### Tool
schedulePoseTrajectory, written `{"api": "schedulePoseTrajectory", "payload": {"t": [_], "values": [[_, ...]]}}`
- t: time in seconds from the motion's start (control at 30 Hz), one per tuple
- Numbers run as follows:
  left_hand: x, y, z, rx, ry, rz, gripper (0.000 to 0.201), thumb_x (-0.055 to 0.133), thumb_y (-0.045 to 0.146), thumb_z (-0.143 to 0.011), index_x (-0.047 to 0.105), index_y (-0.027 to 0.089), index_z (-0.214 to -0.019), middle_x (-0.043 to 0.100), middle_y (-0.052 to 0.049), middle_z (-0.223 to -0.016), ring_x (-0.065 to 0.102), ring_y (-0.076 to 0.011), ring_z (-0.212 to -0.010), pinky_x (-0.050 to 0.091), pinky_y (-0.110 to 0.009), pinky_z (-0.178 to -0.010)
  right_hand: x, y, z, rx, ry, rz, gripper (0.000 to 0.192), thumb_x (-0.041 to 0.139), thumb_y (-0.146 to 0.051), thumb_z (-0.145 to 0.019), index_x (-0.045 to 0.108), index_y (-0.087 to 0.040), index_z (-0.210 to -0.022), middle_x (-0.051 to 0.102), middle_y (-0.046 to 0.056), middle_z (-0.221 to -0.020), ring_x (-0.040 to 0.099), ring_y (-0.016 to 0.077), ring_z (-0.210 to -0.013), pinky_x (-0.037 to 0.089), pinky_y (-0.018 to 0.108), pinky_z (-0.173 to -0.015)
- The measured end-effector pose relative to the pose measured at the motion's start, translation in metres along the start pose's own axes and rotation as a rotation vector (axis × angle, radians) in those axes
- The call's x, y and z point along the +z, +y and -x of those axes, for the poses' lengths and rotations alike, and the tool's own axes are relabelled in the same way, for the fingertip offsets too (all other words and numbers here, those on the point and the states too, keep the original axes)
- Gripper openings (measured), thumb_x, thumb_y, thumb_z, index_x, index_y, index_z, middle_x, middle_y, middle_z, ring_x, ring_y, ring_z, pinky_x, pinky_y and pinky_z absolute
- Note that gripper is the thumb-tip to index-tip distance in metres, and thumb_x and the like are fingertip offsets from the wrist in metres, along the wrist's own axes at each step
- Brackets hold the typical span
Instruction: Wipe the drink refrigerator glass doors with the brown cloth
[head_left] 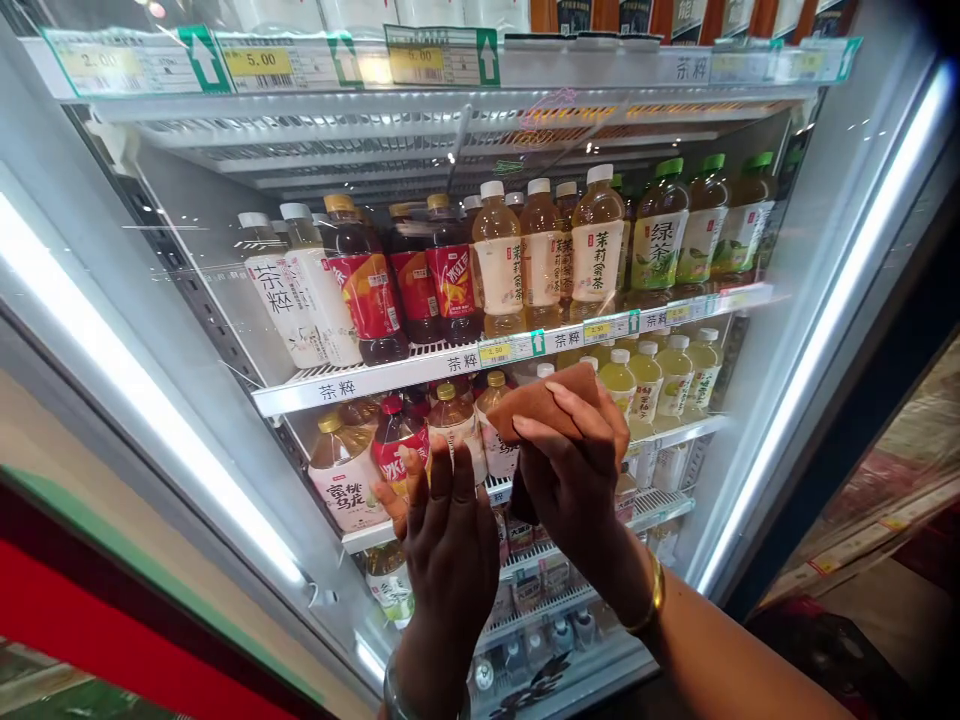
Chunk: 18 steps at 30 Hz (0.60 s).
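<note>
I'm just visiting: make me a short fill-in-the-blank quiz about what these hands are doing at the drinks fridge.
1. The right hand presses a ______ cloth against the glass door.
2. The left hand lies flat on the glass with its fingers pointing ______.
3. The right wrist wears a ______ bangle.
4. The tea bottles at the far right of the upper full shelf have ______ caps.

Missing words: brown; up; gold; green

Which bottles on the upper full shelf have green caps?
The three green-capped bottles at the shelf's right end, with green labels. The others there have white or gold caps: white-label ones at left, red-label ones, then pale tea bottles.
</note>
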<state>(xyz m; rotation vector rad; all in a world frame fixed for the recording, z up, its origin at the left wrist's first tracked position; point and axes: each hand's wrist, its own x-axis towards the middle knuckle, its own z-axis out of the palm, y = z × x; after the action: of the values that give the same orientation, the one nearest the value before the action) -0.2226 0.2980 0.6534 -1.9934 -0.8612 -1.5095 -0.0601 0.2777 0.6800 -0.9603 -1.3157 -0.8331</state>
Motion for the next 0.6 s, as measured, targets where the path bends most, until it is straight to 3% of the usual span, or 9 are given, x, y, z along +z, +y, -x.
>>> {"api": "schedulePoseTrajectory", "payload": {"t": [0.07,0.17,0.33,0.43,0.53,0.6], "values": [[-0.002,-0.006,0.003,-0.006,-0.001,-0.012,0.073,0.056,0.012,-0.099,0.027,0.02,-0.166,0.029,-0.007,-0.171,0.028,-0.0163,-0.16,0.02,-0.029,-0.133,0.01,-0.017,-0.005,-0.002,-0.012,-0.012,0.035,0.067,-0.017,-0.095,0.067,-0.033,-0.126,0.056,0.003,-0.148,0.047,0.0283,-0.147,0.038,0.059,-0.127],[-0.005,-0.016,0.008,0.002,0.012,-0.015,0.072,0.056,0.013,-0.1,0.027,0.021,-0.166,0.031,-0.007,-0.169,0.031,-0.0163,-0.159,0.022,-0.031,-0.133,0.018,-0.032,0.012,-0.112,-0.066,-0.025,0.037,0.069,-0.022,-0.095,0.069,-0.034,-0.13,0.06,0.002,-0.146,0.043,0.0293,-0.149,0.041,0.053,-0.125],[-0.014,-0.025,0.012,-0.044,-0.031,-0.033,0.074,0.057,0.012,-0.099,0.026,0.023,-0.166,0.026,-0.004,-0.171,0.018,-0.0192,-0.163,0.018,-0.037,-0.135,0.01,-0.019,0.044,-0.197,-0.162,-0.008,0.041,0.068,-0.019,-0.095,0.069,-0.038,-0.131,0.064,0.0,-0.14,0.05,0.0256,-0.142,0.037,0.054,-0.128],[-0.021,-0.027,0.012,-0.061,-0.057,-0.013,0.076,0.056,0.012,-0.099,0.023,0.024,-0.167,0.02,-0.003,-0.173,0.011,-0.0208,-0.164,0.011,-0.04,-0.136,0.011,-0.02,0.028,-0.141,-0.132,-0.015,0.037,0.068,-0.02,-0.096,0.07,-0.037,-0.128,0.062,0.001,-0.14,0.052,0.0277,-0.141,0.035,0.061,-0.128],[-0.027,-0.029,0.011,-0.061,-0.056,0.053,0.077,0.052,0.008,-0.1,0.02,0.023,-0.168,0.014,-0.002,-0.175,0.007,-0.0196,-0.164,0.008,-0.037,-0.136,0.023,-0.04,0.007,-0.04,-0.046,-0.035,0.034,0.07,-0.02,-0.095,0.071,-0.037,-0.124,0.058,0.001,-0.145,0.045,0.0313,-0.148,0.037,0.063,-0.126],[-0.031,-0.031,0.013,-0.07,-0.034,0.071,0.077,0.051,0.007,-0.1,0.019,0.023,-0.168,0.013,-0.001,-0.175,0.007,-0.0186,-0.164,0.008,-0.035,-0.136,0.031,-0.056,0.005,-0.042,-0.061,-0.039,0.034,0.069,-0.024,-0.095,0.07,-0.036,-0.127,0.058,0.001,-0.147,0.041,0.0324,-0.151,0.039,0.06,-0.126]]}}
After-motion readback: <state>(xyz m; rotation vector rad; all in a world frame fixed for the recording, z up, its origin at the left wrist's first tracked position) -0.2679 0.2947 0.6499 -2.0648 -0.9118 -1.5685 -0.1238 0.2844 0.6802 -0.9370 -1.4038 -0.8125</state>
